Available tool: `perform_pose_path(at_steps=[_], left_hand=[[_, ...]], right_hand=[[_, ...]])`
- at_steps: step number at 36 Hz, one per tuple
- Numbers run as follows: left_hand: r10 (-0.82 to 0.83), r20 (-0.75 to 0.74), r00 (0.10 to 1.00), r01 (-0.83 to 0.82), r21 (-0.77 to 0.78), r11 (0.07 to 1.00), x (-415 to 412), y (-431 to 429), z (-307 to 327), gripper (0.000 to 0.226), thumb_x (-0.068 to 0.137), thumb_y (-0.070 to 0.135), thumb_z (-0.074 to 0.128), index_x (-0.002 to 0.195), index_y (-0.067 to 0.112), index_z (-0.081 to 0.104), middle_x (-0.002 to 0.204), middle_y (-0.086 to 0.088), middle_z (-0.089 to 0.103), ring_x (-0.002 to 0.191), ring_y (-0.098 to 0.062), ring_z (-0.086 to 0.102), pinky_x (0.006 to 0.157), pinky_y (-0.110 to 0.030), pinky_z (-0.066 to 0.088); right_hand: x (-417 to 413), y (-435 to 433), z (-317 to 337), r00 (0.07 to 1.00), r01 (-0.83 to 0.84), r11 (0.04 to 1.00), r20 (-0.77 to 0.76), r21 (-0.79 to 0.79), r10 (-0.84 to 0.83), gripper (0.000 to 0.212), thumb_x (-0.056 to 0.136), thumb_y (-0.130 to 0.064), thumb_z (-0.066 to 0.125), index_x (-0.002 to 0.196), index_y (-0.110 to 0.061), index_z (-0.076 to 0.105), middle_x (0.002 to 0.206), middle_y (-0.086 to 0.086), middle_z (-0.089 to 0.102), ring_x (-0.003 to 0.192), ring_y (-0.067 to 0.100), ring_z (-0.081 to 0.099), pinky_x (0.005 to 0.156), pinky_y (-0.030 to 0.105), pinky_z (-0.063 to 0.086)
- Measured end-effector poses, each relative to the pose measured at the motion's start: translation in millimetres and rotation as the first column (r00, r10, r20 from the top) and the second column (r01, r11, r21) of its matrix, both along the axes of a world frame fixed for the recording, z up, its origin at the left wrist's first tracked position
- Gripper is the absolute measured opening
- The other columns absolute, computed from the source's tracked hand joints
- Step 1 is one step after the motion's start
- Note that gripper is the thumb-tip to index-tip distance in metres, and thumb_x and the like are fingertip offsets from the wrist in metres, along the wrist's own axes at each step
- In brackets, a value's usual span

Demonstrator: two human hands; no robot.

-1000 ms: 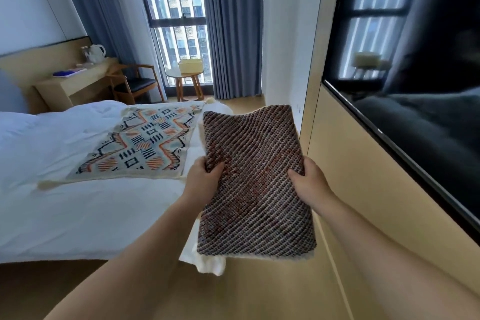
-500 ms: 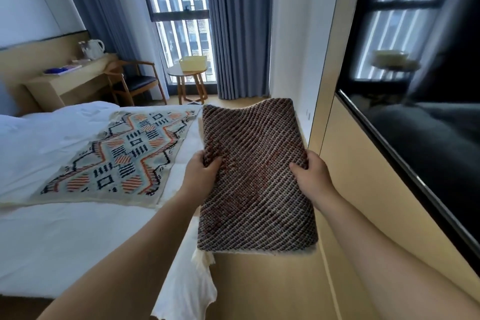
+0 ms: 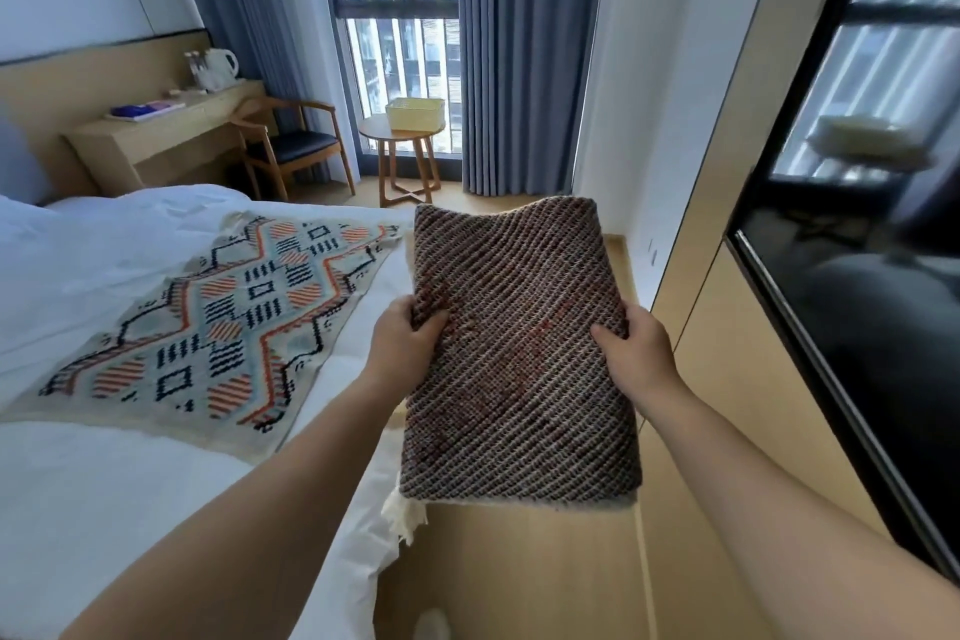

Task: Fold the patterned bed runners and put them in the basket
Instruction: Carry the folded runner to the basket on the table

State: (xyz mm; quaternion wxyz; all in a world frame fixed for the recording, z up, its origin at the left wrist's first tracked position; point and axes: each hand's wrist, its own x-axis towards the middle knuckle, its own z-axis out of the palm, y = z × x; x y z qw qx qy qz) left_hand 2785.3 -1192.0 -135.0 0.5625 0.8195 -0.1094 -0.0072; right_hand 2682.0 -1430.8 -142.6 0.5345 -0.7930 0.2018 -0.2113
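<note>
I hold a folded bed runner (image 3: pixel 519 353), its dark brown woven side up and a cream fringe hanging at its lower left corner, in the air beside the bed. My left hand (image 3: pixel 405 343) grips its left edge and my right hand (image 3: pixel 634 353) grips its right edge. A second runner (image 3: pixel 208 327), with an orange, blue and black geometric pattern, lies spread flat on the white bed (image 3: pixel 104 509). The pale yellow basket (image 3: pixel 415 113) stands on a small round wooden table (image 3: pixel 400 140) by the window, far ahead.
A wooden floor aisle (image 3: pixel 519 577) runs between the bed and the right wall. That wall carries a large black screen (image 3: pixel 857 301). A wooden chair (image 3: pixel 296 146) and a desk (image 3: pixel 156 135) with a kettle stand at the back left. Blue curtains (image 3: pixel 519 52) flank the window.
I have moved forward along the bed toward the window with the folded runner held in both hands. The basket and table now appear closer.
</note>
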Motion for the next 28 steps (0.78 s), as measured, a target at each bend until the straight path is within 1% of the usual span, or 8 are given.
perform_pose_path(at_steps=[3, 5, 7, 10, 13, 18, 22, 28], left_hand=[[-0.011, 0.022, 1.0, 0.011, 0.013, 1.0, 38.8, -16.7, -7.1, 0.025, 0.092, 0.023, 0.061, 0.113, 0.011, 0.059, 0.1, 0.0, 0.066, 0.087, -0.012, 0.062, 0.068, -0.017, 0.044], [-0.011, 0.042, 0.999, 0.01, 0.023, 1.0, 71.0, -28.1, -11.1, 0.02, 0.092, 0.023, 0.06, 0.11, 0.014, 0.057, 0.096, 0.005, 0.063, 0.082, -0.004, 0.058, 0.063, -0.01, 0.039], [-0.024, 0.044, 0.999, 0.023, 0.031, 0.999, 105.5, -39.8, -15.0, 0.017, 0.092, 0.024, 0.059, 0.108, 0.018, 0.056, 0.094, 0.008, 0.061, 0.08, 0.0, 0.056, 0.06, -0.007, 0.037], [-0.058, 0.026, 0.998, 0.057, 0.007, 0.998, 161.9, -56.7, -18.9, 0.023, 0.093, 0.024, 0.059, 0.113, 0.013, 0.057, 0.101, 0.002, 0.064, 0.09, -0.013, 0.061, 0.068, -0.017, 0.043], [-0.083, 0.006, 0.997, 0.083, -0.017, 0.996, 216.0, -70.9, -16.1, 0.027, 0.093, 0.023, 0.059, 0.116, 0.01, 0.057, 0.105, -0.003, 0.066, 0.094, -0.017, 0.062, 0.077, -0.026, 0.045], [-0.135, 0.007, 0.991, 0.135, -0.007, 0.991, 295.6, -90.6, -10.9, 0.026, 0.093, 0.024, 0.059, 0.115, 0.011, 0.056, 0.104, -0.002, 0.066, 0.093, -0.015, 0.062, 0.076, -0.024, 0.045], [-0.164, 0.019, 0.986, 0.164, -0.007, 0.986, 348.8, -110.3, -7.8, 0.019, 0.093, 0.023, 0.06, 0.11, 0.016, 0.056, 0.1, 0.003, 0.065, 0.086, -0.003, 0.06, 0.066, -0.014, 0.042], [-0.172, 0.046, 0.984, 0.171, 0.018, 0.985, 417.7, -152.4, -12.8, 0.023, 0.091, 0.023, 0.061, 0.112, 0.013, 0.059, 0.098, 0.003, 0.067, 0.085, -0.004, 0.061, 0.066, -0.013, 0.042]], right_hand=[[36.7, -12.6, -6.2, 1.0, -0.005, 1.0, -0.011, -0.023, 0.005, 0.031, 0.095, -0.017, 0.055, 0.126, -0.015, 0.055, 0.107, -0.004, 0.061, 0.1, 0.015, 0.058, 0.087, 0.028, 0.044], [66.6, -21.6, -8.2, 1.0, -0.002, 0.999, -0.018, -0.044, 0.001, 0.032, 0.096, -0.019, 0.053, 0.127, -0.015, 0.054, 0.108, -0.005, 0.059, 0.099, 0.014, 0.056, 0.086, 0.027, 0.042], [98.9, -31.5, -9.7, 1.0, -0.002, 0.998, -0.025, -0.065, 0.0, 0.033, 0.096, -0.02, 0.052, 0.129, -0.016, 0.053, 0.11, -0.004, 0.059, 0.101, 0.015, 0.055, 0.087, 0.027, 0.042], [149.9, -46.8, -11.1, 1.0, 0.016, 0.998, -0.025, -0.068, -0.018, 0.034, 0.096, -0.02, 0.051, 0.13, -0.016, 0.052, 0.114, -0.003, 0.06, 0.104, 0.016, 0.056, 0.09, 0.028, 0.042], [202.0, -58.6, -7.7, 0.999, 0.027, 0.997, -0.044, -0.065, -0.03, 0.035, 0.096, -0.021, 0.051, 0.131, -0.015, 0.052, 0.114, -0.002, 0.06, 0.104, 0.016, 0.056, 0.09, 0.028, 0.042], [273.9, -75.4, -4.4, 0.997, 0.054, 0.995, -0.058, -0.085, -0.059, 0.034, 0.096, -0.022, 0.051, 0.13, -0.019, 0.052, 0.11, -0.006, 0.058, 0.1, 0.014, 0.054, 0.087, 0.027, 0.039], [318.3, -90.7, -4.5, 0.995, 0.075, 0.993, -0.062, -0.092, -0.081, 0.033, 0.095, -0.02, 0.053, 0.128, -0.019, 0.052, 0.109, -0.006, 0.057, 0.099, 0.013, 0.052, 0.088, 0.026, 0.038], [378.8, -128.8, -7.6, 0.993, 0.088, 0.992, -0.066, -0.095, -0.094, 0.034, 0.096, -0.022, 0.052, 0.13, -0.019, 0.051, 0.113, -0.004, 0.057, 0.101, 0.014, 0.053, 0.09, 0.029, 0.04]])
